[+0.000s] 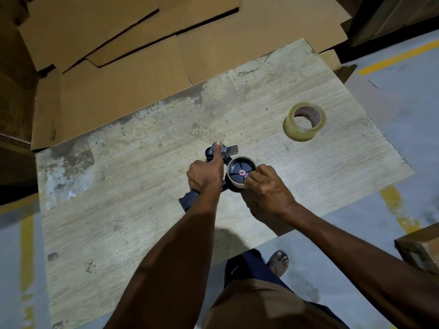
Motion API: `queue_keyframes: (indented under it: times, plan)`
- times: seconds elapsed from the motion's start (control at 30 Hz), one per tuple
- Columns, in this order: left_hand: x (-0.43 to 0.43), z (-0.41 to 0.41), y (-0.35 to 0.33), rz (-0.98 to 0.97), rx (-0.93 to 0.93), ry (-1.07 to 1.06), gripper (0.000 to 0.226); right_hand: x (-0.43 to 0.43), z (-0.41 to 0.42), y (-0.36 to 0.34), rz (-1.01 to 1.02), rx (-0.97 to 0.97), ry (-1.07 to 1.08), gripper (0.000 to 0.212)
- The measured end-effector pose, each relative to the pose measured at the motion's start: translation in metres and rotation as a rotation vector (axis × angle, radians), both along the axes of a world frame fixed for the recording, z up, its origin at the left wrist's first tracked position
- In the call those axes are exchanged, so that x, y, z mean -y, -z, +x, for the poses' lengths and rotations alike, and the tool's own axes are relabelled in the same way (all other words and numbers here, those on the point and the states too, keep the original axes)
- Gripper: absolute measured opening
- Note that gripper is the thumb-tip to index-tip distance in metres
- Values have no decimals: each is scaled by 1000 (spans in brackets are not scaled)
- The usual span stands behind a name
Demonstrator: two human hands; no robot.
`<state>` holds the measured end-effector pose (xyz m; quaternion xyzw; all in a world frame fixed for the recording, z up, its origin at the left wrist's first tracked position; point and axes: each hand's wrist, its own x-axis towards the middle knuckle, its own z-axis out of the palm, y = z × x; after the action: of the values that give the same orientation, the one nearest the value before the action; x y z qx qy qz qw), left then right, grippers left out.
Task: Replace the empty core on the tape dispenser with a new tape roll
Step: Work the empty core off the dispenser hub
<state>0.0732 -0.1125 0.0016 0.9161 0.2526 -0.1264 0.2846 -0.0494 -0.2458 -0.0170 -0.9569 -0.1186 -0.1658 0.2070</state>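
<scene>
Dispenser (187, 201) at mid-tabletop (118, 210), somewhat toward the near edge, wrapped at the handle by left hand (205, 173), thumb straight along the frame. Core (237, 185) on the hub, pinched at its right rim by curled fingers of right hand (266, 186). Roll (304, 121) flat near the far right corner, well apart from both hands, bare wood between. Cardboard (118, 55) stacked past the far edge; floor (356, 245) beyond near and right edges.
</scene>
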Motion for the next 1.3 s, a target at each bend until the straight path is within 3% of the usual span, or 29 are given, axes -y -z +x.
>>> queue_keyframes:
  times: [0.2,0.37,0.57,0.7,0.8,0.97,1.3]
  plan:
    - [-1,-2,3,36,-3,36,106,5,-4,-11,100,-89,51,12]
    - [-2,-1,3,39,-12,61,105,20,24,-24,238,-90,350,11]
    - [-2,-1,5,35,-11,56,105,15,70,-31,86,-436,214,15]
    - [-2,0,4,37,-16,57,104,10,80,-37,-179,-499,121,13]
    - [-1,0,3,45,-24,61,103,5,76,-34,-365,-441,3,28]
    - [0,1,5,79,-18,70,106,20,75,-35,-510,-305,-158,23]
    - [2,2,2,99,-6,91,98,32,68,-24,-432,-229,-142,26]
